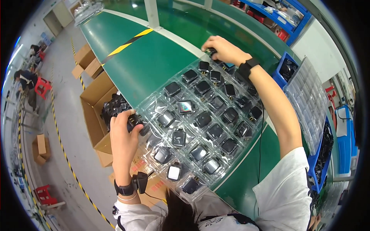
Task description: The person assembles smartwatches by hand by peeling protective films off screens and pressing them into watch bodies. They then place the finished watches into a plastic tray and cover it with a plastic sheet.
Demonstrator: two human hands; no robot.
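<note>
With the clear moulded plastic tray of small black square modules lying across the near edge of the green tabletop, the left hand is closed on one black module at its left edge and the right hand is curled on another dark module at its far corner, so each piece is best seated flat in its own pocket.

your clear plastic tray is thin, glossy and crinkled with glare. the small square parts in its pockets look like dark, shiny plastic, some with mirror-bright faces. the bench top is smooth matt green. the box beside it is plain brown cardboard.
</note>
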